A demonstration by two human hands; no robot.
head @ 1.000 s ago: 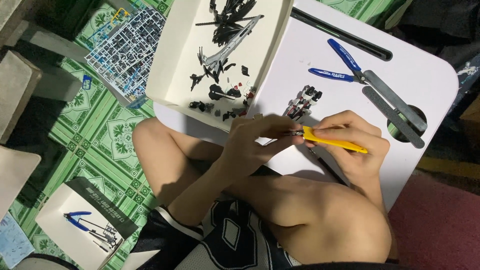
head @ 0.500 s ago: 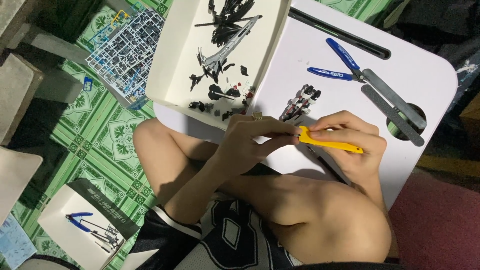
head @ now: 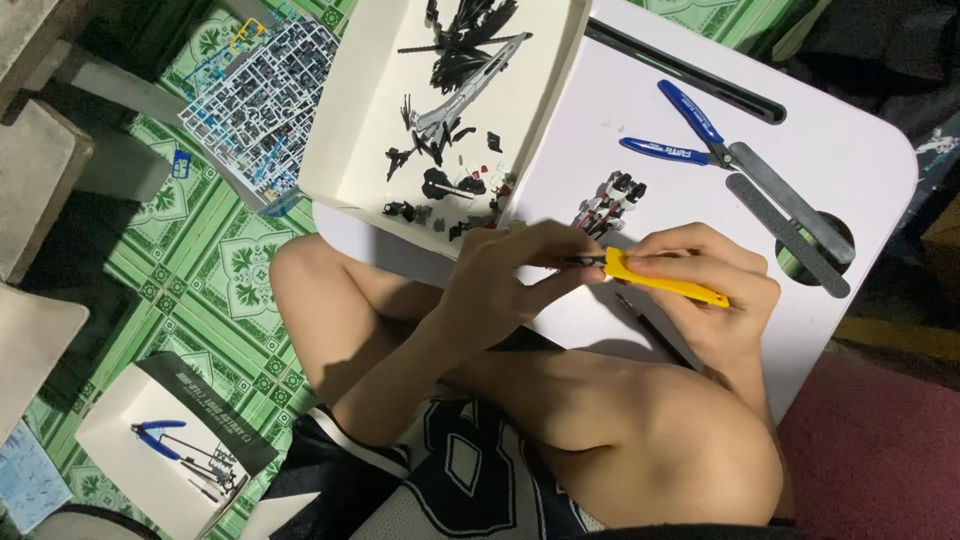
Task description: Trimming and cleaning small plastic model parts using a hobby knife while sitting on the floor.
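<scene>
white tray blocks left; nippers crowd right.

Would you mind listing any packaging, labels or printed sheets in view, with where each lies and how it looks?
Kit box lid: floor, lower left; flat white rectangle with a black band and a blue-handled tool pictured.
Open box tray: on the table's left edge; white card, holding small dark parts.
Printed sheet: far lower left; pale blue, partly cut off.
Cutter handle label: small pale mark on blue grip.

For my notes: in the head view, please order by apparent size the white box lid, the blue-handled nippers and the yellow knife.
1. white box lid
2. blue-handled nippers
3. yellow knife, partly hidden by the right hand, so this rank is unsure.
</scene>
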